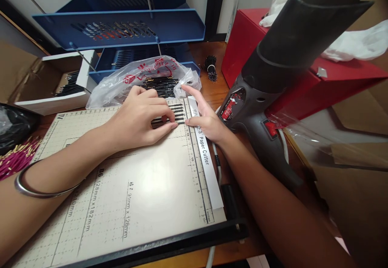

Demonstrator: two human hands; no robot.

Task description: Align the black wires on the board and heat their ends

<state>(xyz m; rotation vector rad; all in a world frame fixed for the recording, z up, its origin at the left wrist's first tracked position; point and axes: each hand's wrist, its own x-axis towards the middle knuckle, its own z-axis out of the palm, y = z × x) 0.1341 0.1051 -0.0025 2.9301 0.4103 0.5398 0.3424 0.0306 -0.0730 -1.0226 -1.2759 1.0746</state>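
A cream paper cutter [157, 203] printed with grid lines and rulers lies in front of me. Several thin black cords [177, 109] lie side by side near its far right edge, with their ends towards the white strip. My left hand [147, 116] is closed over them, thumb and index finger pinching the nearest cord; its other fingers hide part of the row. From the right, my right hand [207, 120] touches that cord's end with its thumb. The right index finger is stretched away from the thumb, and the remaining fingers are mostly hidden.
Behind the cutter, a clear plastic bag [121, 80] holds more black cords. Blue tiered trays [121, 25] and a white box [51, 102] stand at the back. A large black heat-gun-like device [260, 78] rises at right, before a red box [245, 29]. Magenta cords [20, 159] lie left.
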